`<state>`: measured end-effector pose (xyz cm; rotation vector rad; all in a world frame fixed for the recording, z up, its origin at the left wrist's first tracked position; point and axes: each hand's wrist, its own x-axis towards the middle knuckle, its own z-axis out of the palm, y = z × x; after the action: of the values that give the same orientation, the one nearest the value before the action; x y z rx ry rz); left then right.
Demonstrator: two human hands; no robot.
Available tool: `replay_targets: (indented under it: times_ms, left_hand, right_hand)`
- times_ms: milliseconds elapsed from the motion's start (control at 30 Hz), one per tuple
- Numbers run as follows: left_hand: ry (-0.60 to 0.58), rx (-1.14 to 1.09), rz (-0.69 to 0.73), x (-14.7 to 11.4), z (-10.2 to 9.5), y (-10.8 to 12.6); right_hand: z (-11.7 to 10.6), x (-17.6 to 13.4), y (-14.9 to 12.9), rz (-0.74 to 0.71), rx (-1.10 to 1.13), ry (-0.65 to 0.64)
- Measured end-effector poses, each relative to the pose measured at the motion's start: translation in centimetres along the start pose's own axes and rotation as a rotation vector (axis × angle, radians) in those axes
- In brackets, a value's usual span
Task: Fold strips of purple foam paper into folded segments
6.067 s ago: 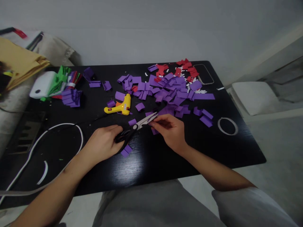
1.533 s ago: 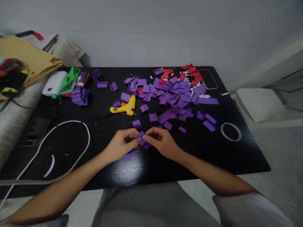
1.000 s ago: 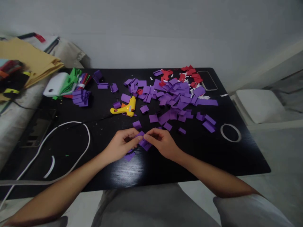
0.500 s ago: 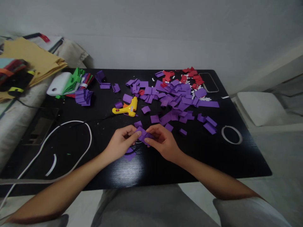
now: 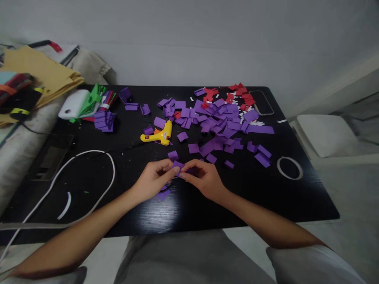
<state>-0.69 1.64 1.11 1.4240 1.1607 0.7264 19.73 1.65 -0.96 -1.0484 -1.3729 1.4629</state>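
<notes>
Between my two hands is a small folded piece of purple paper, held above the near middle of the table. My left hand pinches its left side with thumb and forefinger. With fingertips pressed together, my right hand grips its right side, close against the left thumb. The fingers cover much of the piece. Just below the left fingers lie a dark ring-like thing, partly hidden, and another purple piece. A yellow hot glue gun rests beyond my hands.
Purple paper pieces lie heaped at the back middle, with red scraps behind. A clear ring is at the right. A white cable loops at the left. Paper bundles and a white board lie back left.
My right fingertips have moved in against the left thumb, and the purple piece now looks more folded and shows less of its face. The glue gun and scraps stay put.
</notes>
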Motion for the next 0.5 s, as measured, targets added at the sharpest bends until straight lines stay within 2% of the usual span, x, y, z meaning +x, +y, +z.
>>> replay_targets:
  times_ms: [133,300,400,467,500]
  left_hand:
    - [-0.005,0.017,0.024,0.1,-0.3,0.0]
    - [0.101,0.058,0.055,0.6,-1.2,-0.4]
    - [0.268,0.29,0.167,1.1,-2.3,-0.7]
    - [0.416,0.543,0.324,1.5,-3.2,-1.0]
    - [0.428,0.659,0.392,1.8,-3.7,-1.1]
  right_hand:
    - [0.0,0.3,0.0,0.084,0.08,0.008]
    - [-0.4,0.6,-0.2,0.109,0.128,0.02]
    - [-0.5,0.7,-0.3,0.109,0.163,0.025]
    - [-0.5,0.8,-0.3,0.123,0.198,0.028]
    - [-0.5,0.8,-0.3,0.133,0.213,0.028]
